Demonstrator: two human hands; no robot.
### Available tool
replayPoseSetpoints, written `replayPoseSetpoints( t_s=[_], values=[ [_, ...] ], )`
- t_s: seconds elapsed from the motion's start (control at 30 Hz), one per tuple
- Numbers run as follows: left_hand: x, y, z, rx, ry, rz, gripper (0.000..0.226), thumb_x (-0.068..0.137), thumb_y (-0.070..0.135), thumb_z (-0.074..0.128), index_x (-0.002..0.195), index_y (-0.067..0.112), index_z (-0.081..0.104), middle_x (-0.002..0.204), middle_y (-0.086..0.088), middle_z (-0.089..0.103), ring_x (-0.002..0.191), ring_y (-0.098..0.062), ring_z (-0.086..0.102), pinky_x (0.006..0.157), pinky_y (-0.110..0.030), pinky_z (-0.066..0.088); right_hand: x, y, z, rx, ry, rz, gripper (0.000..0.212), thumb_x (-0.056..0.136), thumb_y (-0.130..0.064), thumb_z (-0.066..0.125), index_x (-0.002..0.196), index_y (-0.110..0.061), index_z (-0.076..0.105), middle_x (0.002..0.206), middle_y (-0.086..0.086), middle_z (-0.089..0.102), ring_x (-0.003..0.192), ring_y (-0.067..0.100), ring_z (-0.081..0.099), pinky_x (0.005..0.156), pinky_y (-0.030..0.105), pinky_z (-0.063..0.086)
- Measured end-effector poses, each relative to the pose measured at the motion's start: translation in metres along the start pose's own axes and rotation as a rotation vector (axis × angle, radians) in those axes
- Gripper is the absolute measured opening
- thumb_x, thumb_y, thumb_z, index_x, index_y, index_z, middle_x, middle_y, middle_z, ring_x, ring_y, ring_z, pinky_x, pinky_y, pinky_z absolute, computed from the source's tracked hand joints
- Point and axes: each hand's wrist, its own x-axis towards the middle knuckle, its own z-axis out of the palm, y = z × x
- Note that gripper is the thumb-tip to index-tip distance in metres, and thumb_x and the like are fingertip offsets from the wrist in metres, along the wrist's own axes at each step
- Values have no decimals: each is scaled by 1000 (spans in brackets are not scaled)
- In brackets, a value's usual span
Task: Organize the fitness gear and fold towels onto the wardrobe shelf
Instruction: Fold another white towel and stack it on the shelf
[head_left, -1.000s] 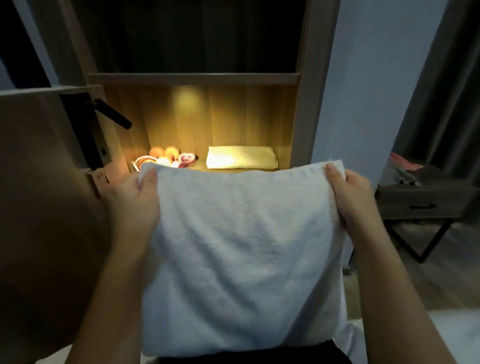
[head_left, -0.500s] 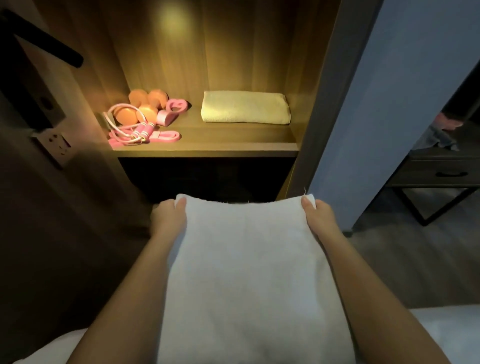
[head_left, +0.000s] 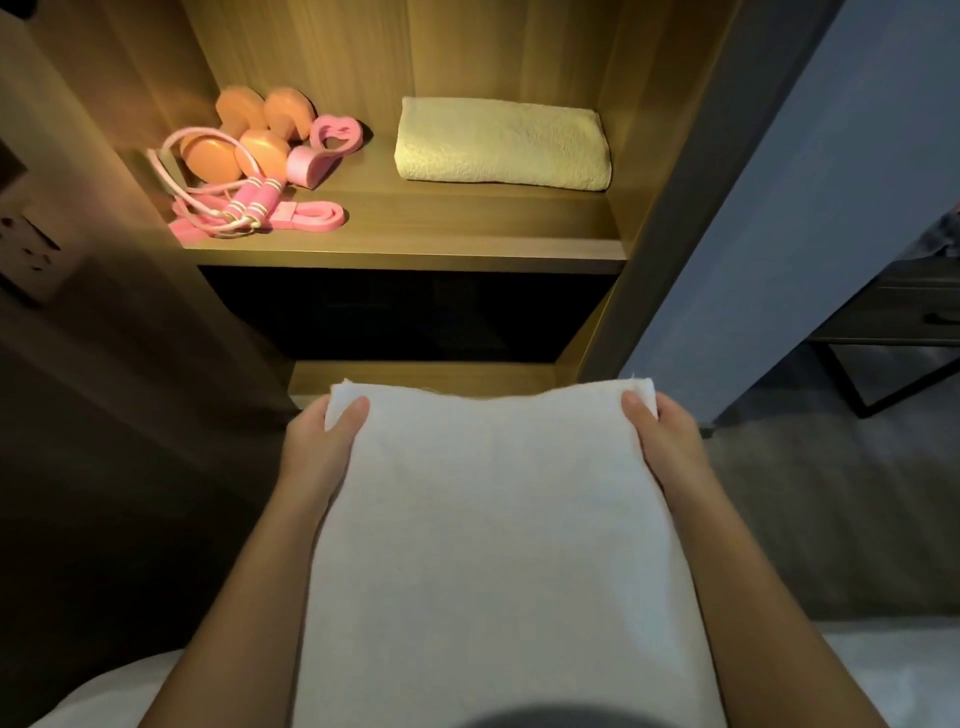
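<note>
A white towel (head_left: 493, 530) hangs in front of me, stretched between both hands. My left hand (head_left: 322, 447) pinches its upper left corner, thumb on the front face. My right hand (head_left: 662, 441) pinches the upper right corner the same way. Above, on the lit wardrobe shelf (head_left: 415, 249), a folded cream towel (head_left: 501, 143) lies at the right. At the shelf's left sit orange dumbbells (head_left: 244, 140), a pink hand grip (head_left: 324, 148), a pink skipping rope (head_left: 244, 200) and a pink resistance band (head_left: 306, 215).
An open wardrobe door (head_left: 78, 364) with a latch plate stands at the left. The compartment below the shelf is dark. A blue-grey wall (head_left: 805, 208) and a dark side table (head_left: 904, 322) are at the right. White bedding (head_left: 883, 670) lies near my body.
The towel has dropped from in front of the shelf to below it, both hands still on its top corners. The view has tilted down and closed in on the shelf.
</note>
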Motion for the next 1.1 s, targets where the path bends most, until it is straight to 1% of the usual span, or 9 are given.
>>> replayPoseSetpoints(
  t_s=[0.07, 0.23, 0.43, 0.53, 0.63, 0.7, 0.93, 1.03, 1.1],
  values=[
    [4, -1, 3, -22, -4, -3, 29, 97, 35, 56, 120, 18, 58, 108, -2, 65, 96, -17, 63, 80, -36, 52, 3, -1, 1, 26, -13, -9, 35, 97, -45, 49, 121, -22, 59, 109, 1, 68, 97, 20, 65, 86, 45, 55],
    [17, -11, 4, -100, -201, -365, 33, 94, 41, 59, 117, 17, 58, 108, -6, 67, 98, -25, 64, 82, -37, 50, 8, 15, 8, -14, -135, 206, 33, 98, -44, 50, 118, -20, 59, 110, 3, 67, 98, 22, 64, 92, 43, 51],
    [42, 6, -13, 330, -302, -62, 52, 84, 58, 63, 116, 17, 63, 106, -2, 70, 95, -21, 66, 88, -42, 53, 30, -1, -12, -248, -281, 110, 38, 94, -48, 54, 119, -19, 61, 111, 1, 66, 99, 19, 63, 92, 39, 50],
    [50, 23, -20, 607, -404, 140, 44, 88, 57, 58, 99, 15, 62, 92, -2, 68, 83, -20, 67, 72, -35, 54, 41, -14, -24, -423, -430, 32, 35, 91, -49, 56, 111, -20, 63, 106, -1, 66, 94, 14, 62, 82, 29, 49],
    [49, 47, -12, 779, -458, 363, 33, 88, 53, 58, 84, 20, 60, 83, -1, 64, 77, -19, 63, 72, -37, 54, 57, -28, -27, -559, -551, -39, 30, 90, -44, 60, 106, -19, 64, 102, -2, 66, 92, 12, 62, 71, 19, 47],
    [45, 60, 3, 875, -552, 448, 31, 89, 54, 57, 86, 23, 60, 85, 2, 63, 79, -15, 61, 73, -36, 53, 69, -34, -23, -639, -672, -72, 28, 90, -43, 61, 106, -20, 64, 104, -1, 66, 95, 13, 63, 73, 18, 48],
    [67, 68, 44, 1071, -901, 319, 52, 82, 64, 61, 93, 14, 59, 86, -2, 59, 77, -18, 52, 69, -31, 40, 112, -56, -7, -870, -1034, -52, 32, 88, -40, 65, 104, -12, 69, 101, 2, 69, 100, 21, 65, 89, 29, 53],
    [79, 70, 52, 1081, -1013, 227, 39, 82, 60, 64, 95, 25, 54, 93, 3, 57, 80, -15, 50, 74, -29, 42, 123, -66, 18, -973, -1196, -21, 36, 89, -45, 64, 98, -10, 70, 83, 1, 65, 77, 17, 61, 71, 20, 50],
    [85, 69, 57, 1115, -1083, 186, 40, 82, 63, 62, 97, 27, 52, 98, 6, 54, 85, -13, 48, 78, -29, 41, 126, -69, 38, -1006, -1296, 28, 38, 89, -45, 64, 101, -10, 70, 85, 6, 66, 72, 20, 62, 69, 18, 52]
  ],
)
